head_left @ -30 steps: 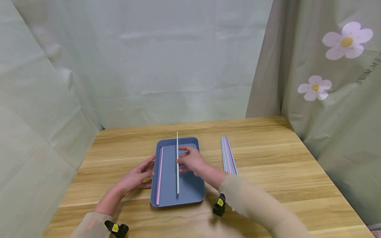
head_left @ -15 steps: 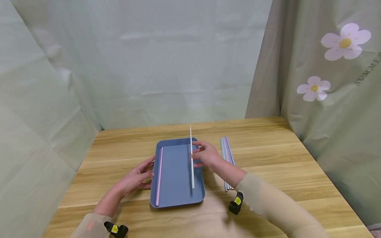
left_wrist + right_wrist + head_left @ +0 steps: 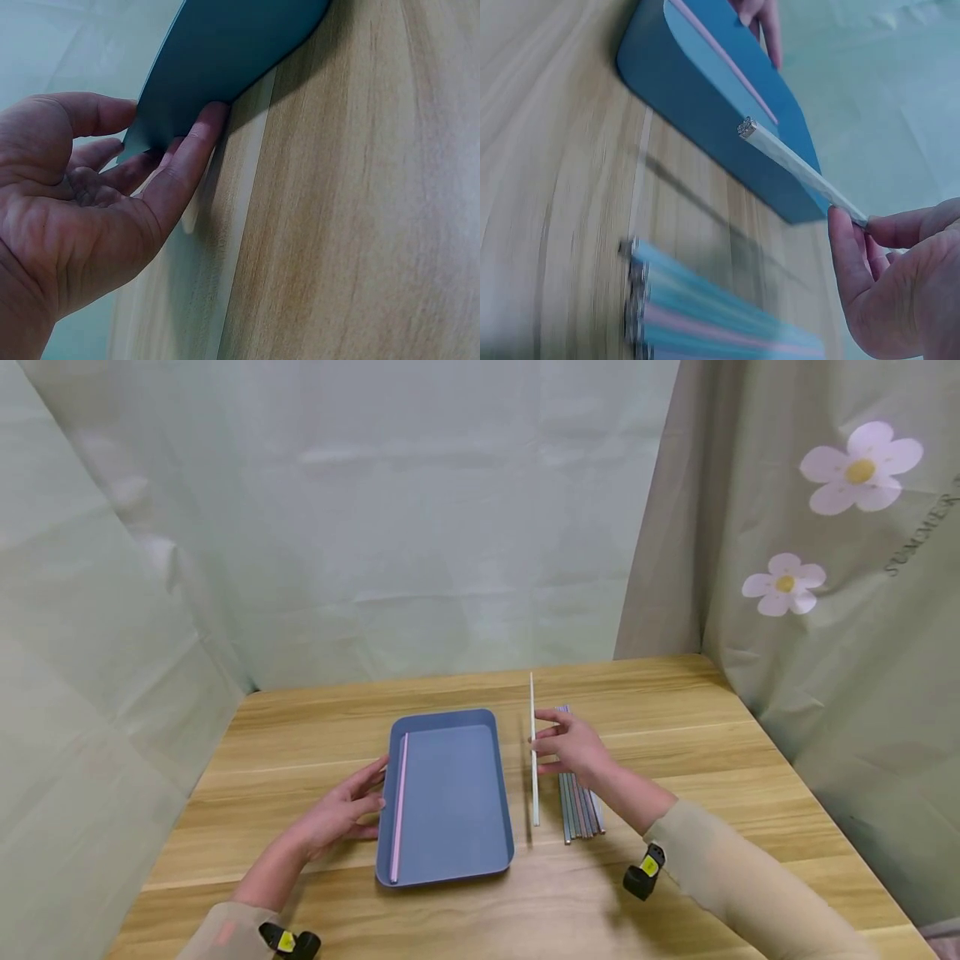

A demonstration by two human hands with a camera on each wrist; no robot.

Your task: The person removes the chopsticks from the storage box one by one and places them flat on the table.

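Between thumb and fingertips, my right hand (image 3: pixel 573 747) pinches a white chopstick (image 3: pixel 534 793) raised above the table, right of the tray. Its squared metal-tipped end (image 3: pixel 747 127) points at the camera in the right wrist view. Close under this hand, a row of chopsticks (image 3: pixel 577 814) in several pastel colours lies on the wood, partly hidden by the hand. At the left long side of a blue-grey tray (image 3: pixel 461 810), my left hand (image 3: pixel 333 814) holds the rim and wall with thumb and fingers. A pink chopstick (image 3: pixel 401 806) lies lengthwise inside the tray, along its left side.
The wooden table (image 3: pixel 660 893) extends on both sides of the tray. Pale curtains (image 3: pixel 442 543) hang behind and at both sides, with printed flowers (image 3: pixel 860 470) on the right one. A small black camera (image 3: pixel 643 872) sits at the right wrist.
My right hand has carried the white chopstick rightward, from over the tray to beside the row of chopsticks. My left hand stays at the tray, and the pink chopstick has not moved.
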